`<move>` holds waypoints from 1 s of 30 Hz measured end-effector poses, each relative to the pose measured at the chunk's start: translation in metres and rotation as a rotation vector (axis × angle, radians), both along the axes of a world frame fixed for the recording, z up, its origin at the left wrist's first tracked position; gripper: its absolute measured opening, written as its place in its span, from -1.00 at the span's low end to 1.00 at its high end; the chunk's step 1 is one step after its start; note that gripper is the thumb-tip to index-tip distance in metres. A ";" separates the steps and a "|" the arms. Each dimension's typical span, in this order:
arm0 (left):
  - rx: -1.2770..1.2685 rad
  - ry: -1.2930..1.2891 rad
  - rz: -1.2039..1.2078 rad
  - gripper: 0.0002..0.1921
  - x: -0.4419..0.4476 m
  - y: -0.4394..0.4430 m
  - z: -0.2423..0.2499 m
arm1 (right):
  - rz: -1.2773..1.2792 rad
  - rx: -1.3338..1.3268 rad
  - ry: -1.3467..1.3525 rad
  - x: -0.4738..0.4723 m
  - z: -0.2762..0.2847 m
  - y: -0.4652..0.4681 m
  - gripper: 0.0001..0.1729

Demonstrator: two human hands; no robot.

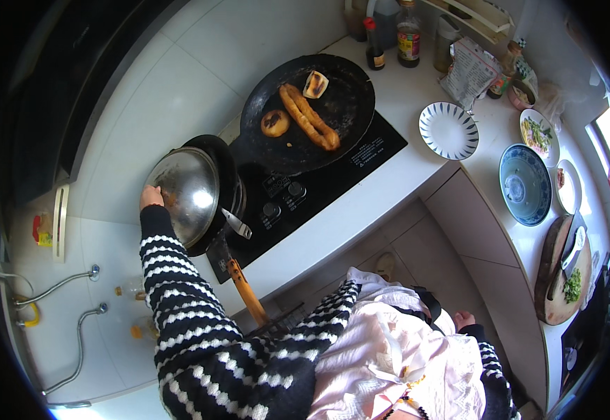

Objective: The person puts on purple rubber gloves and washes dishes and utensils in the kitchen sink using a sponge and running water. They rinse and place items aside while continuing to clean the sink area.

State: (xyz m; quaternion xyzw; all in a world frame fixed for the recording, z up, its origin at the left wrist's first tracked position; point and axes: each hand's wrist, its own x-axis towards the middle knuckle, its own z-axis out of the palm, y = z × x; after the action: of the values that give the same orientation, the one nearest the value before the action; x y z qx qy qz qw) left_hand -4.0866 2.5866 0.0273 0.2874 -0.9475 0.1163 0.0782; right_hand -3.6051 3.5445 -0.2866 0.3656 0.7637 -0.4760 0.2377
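Note:
My left hand (152, 197) grips the far side of a domed metal lid (192, 181), which stands tilted over a black wok (230, 173) on the left burner. The wok's wooden handle (248, 294) points towards me, and a metal utensil handle (236, 223) sticks out beside the lid. On the right burner lies a wide black flat pan (349, 100) with a long fried dough stick (307, 116), a round browned bun (275, 123) and a square browned piece (316, 84). My right hand (464, 319) hangs low at my side, its fingers curled, touching nothing visible.
A striped-rim plate (448, 131) and a blue bowl (525, 185) stand on the right counter. Beyond are a plate of shredded food (538, 137) and a round chopping board (557, 307) with a cleaver (573, 247) and chopped greens (572, 286). Sauce bottles (409, 44) stand behind.

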 end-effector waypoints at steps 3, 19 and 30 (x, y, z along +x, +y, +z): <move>-0.018 0.014 -0.083 -0.65 -0.019 0.001 0.006 | 0.029 0.035 -0.081 -0.012 0.004 -0.001 -0.68; 0.391 0.226 -0.630 -0.61 -0.155 0.209 0.070 | -0.201 0.003 0.004 0.052 -0.049 -0.026 -0.70; 0.431 0.118 -0.792 -0.65 -0.197 0.345 0.002 | -0.296 0.066 -0.079 0.097 -0.013 -0.047 -0.67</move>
State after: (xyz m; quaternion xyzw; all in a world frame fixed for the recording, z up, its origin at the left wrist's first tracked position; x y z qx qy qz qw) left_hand -4.2832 2.9321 0.0293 -0.0811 -0.9809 -0.1389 0.1090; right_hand -3.5078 3.4975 -0.2997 0.5003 0.7066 -0.4658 0.1828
